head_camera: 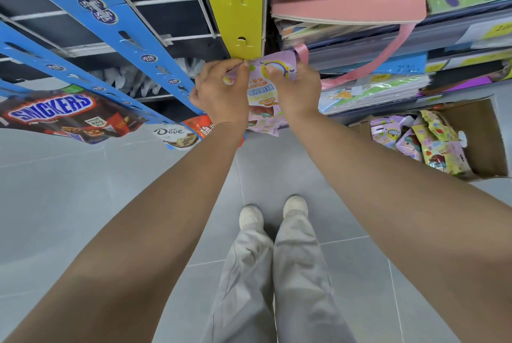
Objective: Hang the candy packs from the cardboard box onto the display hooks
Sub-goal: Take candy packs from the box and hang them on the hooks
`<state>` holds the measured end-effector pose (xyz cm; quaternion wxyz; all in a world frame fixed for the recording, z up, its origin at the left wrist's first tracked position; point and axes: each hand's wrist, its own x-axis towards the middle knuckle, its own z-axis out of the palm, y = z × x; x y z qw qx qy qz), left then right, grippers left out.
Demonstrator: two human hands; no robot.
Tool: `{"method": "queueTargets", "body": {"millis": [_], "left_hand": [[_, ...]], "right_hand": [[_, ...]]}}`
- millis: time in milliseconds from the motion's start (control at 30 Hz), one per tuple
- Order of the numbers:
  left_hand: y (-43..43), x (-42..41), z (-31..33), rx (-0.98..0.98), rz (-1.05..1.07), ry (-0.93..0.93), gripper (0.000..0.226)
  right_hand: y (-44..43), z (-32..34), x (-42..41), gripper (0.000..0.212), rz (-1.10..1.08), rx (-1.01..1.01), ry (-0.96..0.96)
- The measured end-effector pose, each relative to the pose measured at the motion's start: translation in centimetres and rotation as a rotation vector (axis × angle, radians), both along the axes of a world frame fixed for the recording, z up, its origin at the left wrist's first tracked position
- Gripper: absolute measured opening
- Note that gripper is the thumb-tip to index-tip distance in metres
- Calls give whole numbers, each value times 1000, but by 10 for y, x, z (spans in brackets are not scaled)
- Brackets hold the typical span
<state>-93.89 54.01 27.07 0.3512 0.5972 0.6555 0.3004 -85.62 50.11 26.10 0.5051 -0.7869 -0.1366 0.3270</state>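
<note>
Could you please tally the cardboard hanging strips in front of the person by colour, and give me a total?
Blue strips: 3
Yellow strip: 1
Total: 4
Both hands, left hand and right hand, hold a pink candy pack at the yellow strip's lower end.

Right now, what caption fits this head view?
Both hands, left and right, hold a pink candy pack at the yellow display strip.

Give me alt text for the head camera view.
Both hands, left hand and right hand, grip a pink candy pack against the yellow display strip. The cardboard box with more packs sits on the floor at right.
</note>
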Motion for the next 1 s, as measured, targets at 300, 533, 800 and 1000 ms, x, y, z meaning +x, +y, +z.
{"method": "queueTargets", "body": {"millis": [300,533,800,1000], "left_hand": [[15,10,16,-389,201,-37,15],[15,6,19,-446,108,141,21],[9,-20,10,-315,-131,298,27],[10,-30,9,-430,-173,388,47]], "right_hand": [[1,-3,-8,26,78,-94,-77],[0,-4,-10,20,151,-174,-12],[-7,-1,-4,49,443,-464,82],[-26,9,-3,50,397,-516,197]]}}
